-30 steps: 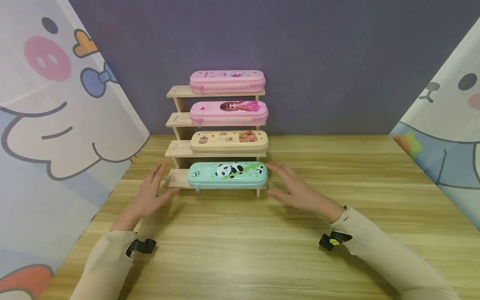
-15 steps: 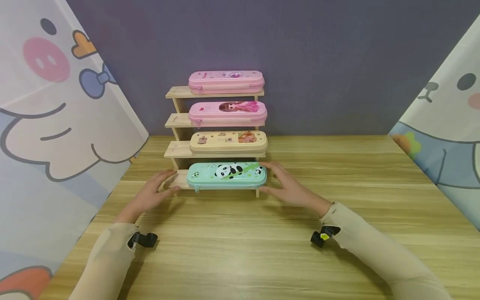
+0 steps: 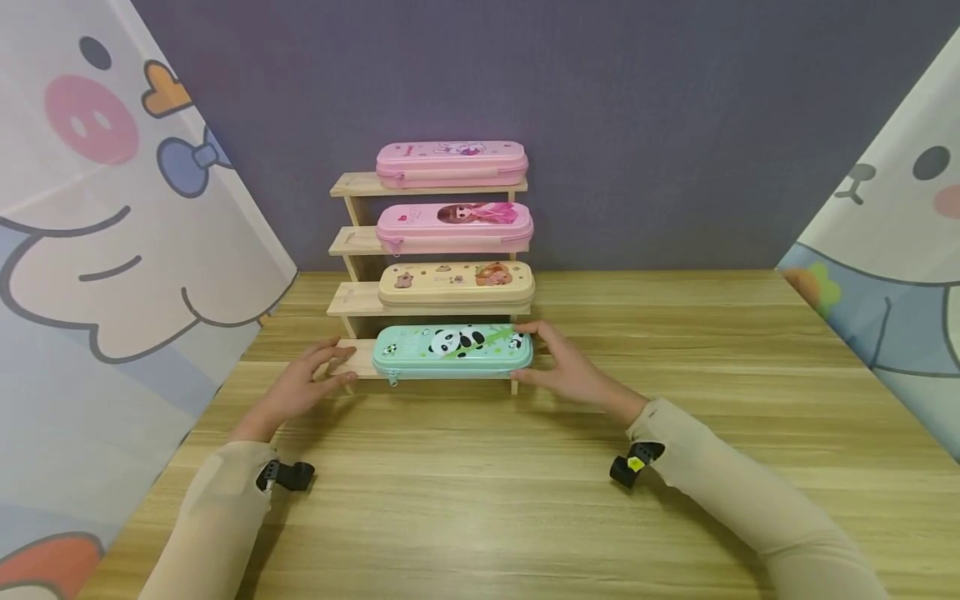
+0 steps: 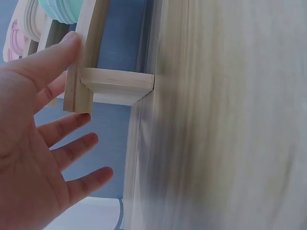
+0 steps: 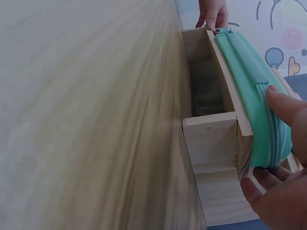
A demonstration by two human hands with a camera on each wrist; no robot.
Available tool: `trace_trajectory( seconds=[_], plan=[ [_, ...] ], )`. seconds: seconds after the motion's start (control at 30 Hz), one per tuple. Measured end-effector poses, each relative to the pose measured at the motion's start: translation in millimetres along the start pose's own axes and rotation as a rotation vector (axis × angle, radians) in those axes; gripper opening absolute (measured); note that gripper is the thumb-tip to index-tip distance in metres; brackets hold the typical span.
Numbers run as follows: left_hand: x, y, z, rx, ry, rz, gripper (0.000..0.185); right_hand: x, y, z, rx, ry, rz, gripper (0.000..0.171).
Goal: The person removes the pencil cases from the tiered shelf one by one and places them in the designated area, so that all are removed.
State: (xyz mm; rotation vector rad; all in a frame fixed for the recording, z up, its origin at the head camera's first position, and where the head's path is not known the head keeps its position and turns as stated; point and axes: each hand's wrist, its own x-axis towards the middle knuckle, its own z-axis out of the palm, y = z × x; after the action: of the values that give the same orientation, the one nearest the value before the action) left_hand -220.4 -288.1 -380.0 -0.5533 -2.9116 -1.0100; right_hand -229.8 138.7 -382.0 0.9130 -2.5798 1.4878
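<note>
A mint-green panda pencil case [image 3: 420,348] lies lengthwise on the lowest step of a wooden tiered shelf [image 3: 352,297]. My right hand [image 3: 570,372] grips its right end, thumb on the zipped front side and fingers round the end, as the right wrist view shows on the case [image 5: 247,72]. At the left end of that same step, my left hand [image 3: 300,385] pinches the bare board between thumb and index finger. The left wrist view shows that thumb on the board [image 4: 86,52], with the other fingers [image 4: 72,151] spread below.
Above, one per step, lie a cream bear pencil case [image 3: 450,293], a pink doll pencil case [image 3: 420,225] and a pink rabbit pencil case [image 3: 450,167]. The shelf stands on a wood-grain table [image 3: 480,500] before a grey wall [image 3: 660,150]. Cartoon-printed panels [image 3: 67,250] flank both sides.
My left hand has moved right from beside the shelf onto the lowest board's end. My right hand has moved left and closed on the panda pencil case's right end. The case has not visibly moved.
</note>
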Motion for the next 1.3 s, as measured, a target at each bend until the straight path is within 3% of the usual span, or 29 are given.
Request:
trace_trajectory(
  seconds=[0.23, 0.4, 0.77, 1.3],
  plan=[
    [0.3, 1.3, -1.9, -0.008, -0.007, -0.019, 0.05, 1.4, -1.6, -1.1, 0.046, 0.011, 0.041, 0.059],
    [1.4, 2.5, -3.6, -0.001, -0.019, -0.039, 0.05, 2.3, -0.3, -1.3, 0.086, 0.037, 0.021, 0.055],
    [2.4, 4.1, -4.3, -0.002, -0.019, -0.037, 0.05, -7.1, 2.4, -6.8, 0.187, 0.147, -0.069, 0.053],
    [3.1, 2.7, -5.3, -0.013, -0.031, -0.038, 0.051, -34.7, -0.3, -46.2, 0.211, 0.158, -0.208, 0.055]
  ],
)
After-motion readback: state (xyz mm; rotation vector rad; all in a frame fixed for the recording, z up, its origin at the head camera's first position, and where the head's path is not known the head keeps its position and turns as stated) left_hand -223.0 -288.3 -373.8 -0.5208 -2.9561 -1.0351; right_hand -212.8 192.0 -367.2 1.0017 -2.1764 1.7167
